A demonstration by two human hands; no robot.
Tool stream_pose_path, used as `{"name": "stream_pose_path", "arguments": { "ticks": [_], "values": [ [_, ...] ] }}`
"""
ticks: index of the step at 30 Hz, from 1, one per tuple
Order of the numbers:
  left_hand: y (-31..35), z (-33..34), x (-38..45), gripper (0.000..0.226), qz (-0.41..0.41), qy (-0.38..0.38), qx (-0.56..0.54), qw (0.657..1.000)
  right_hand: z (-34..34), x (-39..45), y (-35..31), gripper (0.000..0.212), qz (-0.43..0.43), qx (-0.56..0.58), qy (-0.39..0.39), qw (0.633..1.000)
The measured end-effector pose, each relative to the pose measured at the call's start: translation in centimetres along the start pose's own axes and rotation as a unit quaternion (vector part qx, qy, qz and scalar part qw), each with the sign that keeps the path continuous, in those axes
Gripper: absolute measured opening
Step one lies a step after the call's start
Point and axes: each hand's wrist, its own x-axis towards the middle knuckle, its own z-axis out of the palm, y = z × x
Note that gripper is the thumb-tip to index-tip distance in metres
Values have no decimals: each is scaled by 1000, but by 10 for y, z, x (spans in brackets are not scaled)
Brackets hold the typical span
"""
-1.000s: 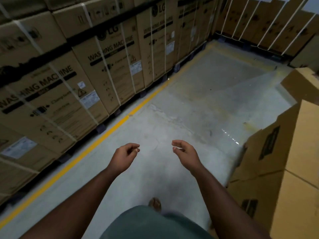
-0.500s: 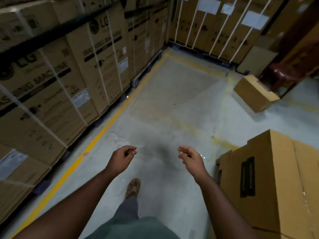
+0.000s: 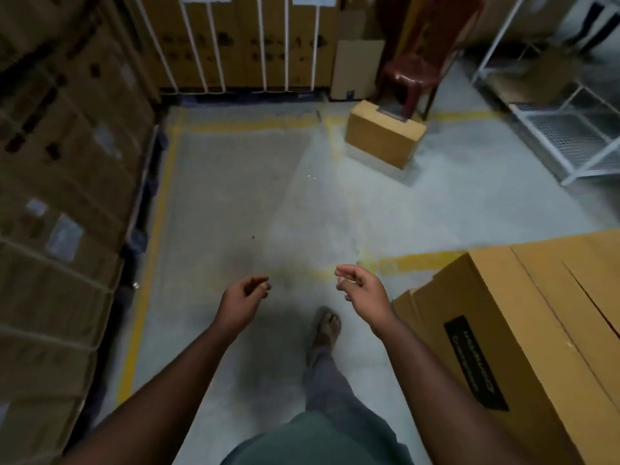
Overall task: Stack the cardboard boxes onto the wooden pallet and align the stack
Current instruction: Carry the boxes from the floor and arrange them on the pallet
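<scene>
Your left hand (image 3: 243,298) and right hand (image 3: 364,290) hang loosely curled and empty, free for lifting; the small cardboard box (image 3: 384,137) sits ahead on the floor (image 3: 235,196), no pallet visible.

Dim warehouse light, floor (image 3: 335,213) brighter at right; motion blur throughout, wide-angle bending at edges.
</scene>
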Motion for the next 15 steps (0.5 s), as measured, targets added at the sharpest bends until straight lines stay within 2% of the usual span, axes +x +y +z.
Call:
{"name": "stream_pose_path", "arguments": {
  "ticks": [5,15],
  "values": [
    [65,36,155,20,-12,-24,-3,1000,-41,156,-38,23,22,30,28,999],
    [232,92,434,20,12,-45,-20,999,-129,441,-180,22,26,24,56,998]
  ]
}}
